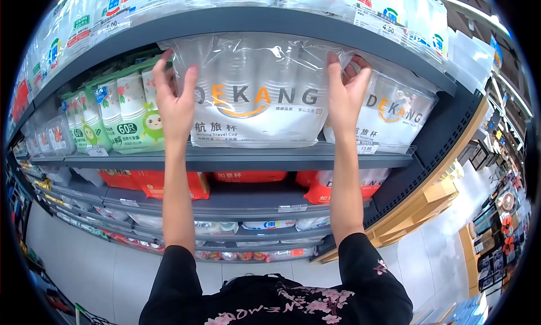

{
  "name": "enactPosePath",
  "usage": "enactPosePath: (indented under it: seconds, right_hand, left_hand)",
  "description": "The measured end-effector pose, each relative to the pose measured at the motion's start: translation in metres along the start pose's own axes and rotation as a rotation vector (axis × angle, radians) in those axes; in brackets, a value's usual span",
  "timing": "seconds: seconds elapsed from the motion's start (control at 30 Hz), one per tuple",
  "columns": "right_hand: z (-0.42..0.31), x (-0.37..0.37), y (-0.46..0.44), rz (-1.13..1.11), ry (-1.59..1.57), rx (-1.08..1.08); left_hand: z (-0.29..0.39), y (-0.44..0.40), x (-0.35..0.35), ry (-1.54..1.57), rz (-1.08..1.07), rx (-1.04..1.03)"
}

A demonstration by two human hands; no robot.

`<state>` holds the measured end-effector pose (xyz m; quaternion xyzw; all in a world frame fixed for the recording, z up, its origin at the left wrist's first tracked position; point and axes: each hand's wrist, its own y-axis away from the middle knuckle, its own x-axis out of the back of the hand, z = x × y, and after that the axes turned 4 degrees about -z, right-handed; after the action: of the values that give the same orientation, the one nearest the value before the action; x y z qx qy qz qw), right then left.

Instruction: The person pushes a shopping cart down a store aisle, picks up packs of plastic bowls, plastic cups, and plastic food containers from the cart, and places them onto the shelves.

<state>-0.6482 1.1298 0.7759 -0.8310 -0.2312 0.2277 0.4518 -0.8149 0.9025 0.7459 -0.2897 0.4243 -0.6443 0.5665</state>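
A clear plastic pack of disposable cups [256,94], printed "DEKANG" and "Airline Travel Cup", stands upright on a grey shelf [248,157]. My left hand [173,91] grips its upper left side, thumb toward the front. On the upper right, my right hand [346,88] pinches the wrapper, with some fingers curled behind and partly hidden. Just right of that hand is a second DEKANG cup pack [394,108]. Green-wrapped paper cup packs [127,108] stand close by my left hand.
Above runs another shelf edge [242,19] with price tags and wrapped cups. Red packs [169,184] sit on the shelf below. To the right, a perforated shelf upright [439,147] borders a wooden stand [428,204].
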Motion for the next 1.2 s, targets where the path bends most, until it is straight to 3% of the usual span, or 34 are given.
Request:
enactPosePath:
  seconds: [0.1,0.17,0.3,0.43,0.53,0.77,0.97,1.03,1.1,1.2]
  right_hand:
    - [0.010,-0.007,-0.005,0.041,0.064,0.014]
    - [0.005,-0.008,0.002,0.033,-0.081,-0.076]
    - [0.011,-0.003,0.024,-0.043,-0.180,-0.104]
    - [0.024,-0.001,0.060,-0.055,0.025,0.019]
    - [0.018,-0.004,0.075,-0.130,0.464,0.119]
    - [0.016,-0.013,0.075,-0.181,0.538,0.113]
    - [0.004,-0.025,0.096,-0.124,0.725,0.331]
    - [0.003,-0.034,0.104,-0.265,0.803,0.343]
    - [0.013,-0.040,0.108,-0.279,0.806,0.337]
    - [0.017,-0.044,0.108,-0.292,0.858,0.338]
  left_hand:
    - [-0.001,-0.001,-0.007,0.138,-0.027,0.086]
    - [-0.005,0.002,-0.009,0.075,0.018,-0.012]
    - [0.004,0.014,-0.008,0.085,-0.013,-0.019]
    - [0.010,0.049,-0.006,-0.287,-0.040,-0.127]
    - [0.003,0.063,-0.016,-0.455,-0.075,-0.196]
    - [-0.001,0.063,-0.019,-0.466,-0.103,-0.190]
    - [0.016,0.085,-0.028,-0.569,-0.117,-0.287]
    - [0.013,0.092,-0.039,-0.570,-0.155,-0.305]
    - [0.006,0.097,-0.048,-0.735,-0.229,-0.270]
    - [0.006,0.095,-0.050,-0.712,-0.218,-0.267]
